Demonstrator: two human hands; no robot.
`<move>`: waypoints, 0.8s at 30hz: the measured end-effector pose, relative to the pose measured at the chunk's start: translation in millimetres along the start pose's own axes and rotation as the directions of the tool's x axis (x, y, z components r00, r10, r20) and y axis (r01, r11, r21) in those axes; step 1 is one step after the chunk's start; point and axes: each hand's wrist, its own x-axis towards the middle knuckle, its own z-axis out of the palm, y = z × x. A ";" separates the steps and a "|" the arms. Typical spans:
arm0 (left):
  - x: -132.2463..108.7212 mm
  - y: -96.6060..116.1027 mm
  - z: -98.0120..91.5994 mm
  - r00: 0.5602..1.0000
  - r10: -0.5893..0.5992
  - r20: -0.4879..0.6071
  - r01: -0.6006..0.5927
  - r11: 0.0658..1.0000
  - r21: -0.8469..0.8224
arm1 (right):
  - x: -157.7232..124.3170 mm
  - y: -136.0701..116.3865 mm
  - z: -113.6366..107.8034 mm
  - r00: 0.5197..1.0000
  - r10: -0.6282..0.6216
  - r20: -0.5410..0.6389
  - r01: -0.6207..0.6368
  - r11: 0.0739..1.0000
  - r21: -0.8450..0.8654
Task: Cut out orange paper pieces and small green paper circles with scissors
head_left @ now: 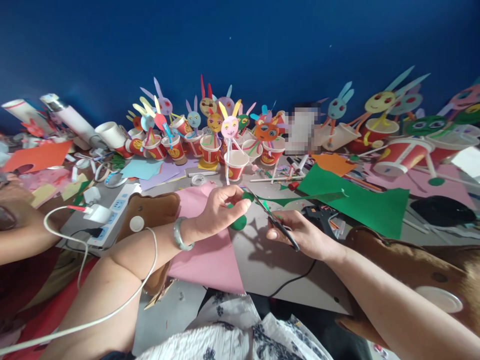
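Note:
My left hand (221,212) pinches a small piece of green paper (247,196) between thumb and fingers, above the table. Dark-handled scissors (278,223) are gripped in my right hand (300,232), their blades pointing up and left toward the green piece. A thin green strip lies near the blades. Just below my left fingers lies a green paper disc (238,222). Under my left wrist is a pink paper sheet (210,260).
Paper cups (235,166) with rabbit-like paper faces stand along the blue wall. Green paper (360,202) lies right of centre. At left are a power strip (112,215), a white cable across my left arm, and another person's arm (26,235).

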 end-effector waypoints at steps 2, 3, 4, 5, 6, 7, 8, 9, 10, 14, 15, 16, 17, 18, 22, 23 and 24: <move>0.3 -0.2 0.0 1.000 0.000 -0.007 0.000 1.000 -0.008 | -0.1 -2.3 1.9 1.000 -0.003 0.012 0.002 0.999 0.040; 0.4 -0.5 0.1 1.000 -0.001 -0.014 0.001 1.000 -0.012 | -0.2 -3.5 2.8 1.000 -0.003 0.012 0.003 0.999 0.050; 0.5 -0.8 0.2 1.000 -0.004 -0.020 0.004 1.000 -0.016 | -0.4 -4.7 3.6 1.000 -0.004 0.007 0.004 0.999 0.053; 0.5 -1.0 0.3 1.000 -0.009 -0.023 0.008 1.000 -0.020 | -0.6 -5.7 4.4 1.000 -0.004 -0.003 0.005 0.999 0.051; 0.6 -1.0 0.5 1.000 -0.015 -0.023 0.015 1.000 -0.022 | -0.8 -6.6 5.0 1.000 -0.005 -0.017 0.006 0.999 0.048; 0.7 -0.9 0.7 1.000 -0.021 -0.021 0.021 1.000 -0.023 | -1.0 -7.4 5.6 1.000 -0.008 -0.030 0.009 0.999 0.043; 0.9 -0.7 1.0 0.999 -0.026 -0.019 0.026 0.999 -0.025 | -1.1 -7.9 6.1 0.999 -0.011 -0.042 0.012 0.999 0.039; 1.2 -0.3 1.4 0.999 -0.031 -0.018 0.030 0.999 -0.028 | -1.2 -8.1 6.6 0.999 -0.015 -0.050 0.017 0.999 0.038; 1.6 0.1 1.9 0.999 -0.034 -0.019 0.033 0.999 -0.033 | -1.2 -8.2 7.0 0.998 -0.019 -0.054 0.021 0.999 0.038; 3.2 0.7 3.6 0.999 -0.038 -0.024 0.037 0.997 -0.062 | -0.5 -6.4 8.3 0.999 -0.019 -0.044 0.021 0.998 0.050; 3.6 0.6 3.9 0.999 -0.039 -0.024 0.038 0.997 -0.067 | -0.3 -5.5 8.5 0.999 -0.014 -0.046 0.016 0.999 0.050; 4.0 0.3 4.0 0.999 -0.041 -0.024 0.039 0.997 -0.071 | 0.0 -4.6 8.5 0.999 -0.006 -0.051 0.008 0.999 0.049; 4.3 -0.1 4.1 0.999 -0.045 -0.027 0.043 0.996 -0.078 | 0.3 -3.7 8.4 0.998 0.003 -0.058 0.000 0.999 0.050; 4.7 -0.6 4.0 0.998 -0.052 -0.031 0.049 0.995 -0.086 | 0.6 -2.7 8.2 0.998 0.012 -0.066 -0.009 0.999 0.052; 5.8 -2.7 3.6 0.995 -0.093 -0.025 0.090 0.989 -0.118 | 2.2 2.1 6.4 0.990 0.012 -0.137 -0.002 0.997 0.077; 5.9 -3.2 3.8 0.995 -0.103 -0.010 0.101 0.988 -0.115 | 2.9 3.9 6.0 0.985 -0.005 -0.173 0.020 0.996 0.083; 5.9 -3.8 4.2 0.993 -0.116 0.010 0.116 0.987 -0.113 | 3.7 6.0 5.7 0.977 -0.031 -0.212 0.051 0.995 0.091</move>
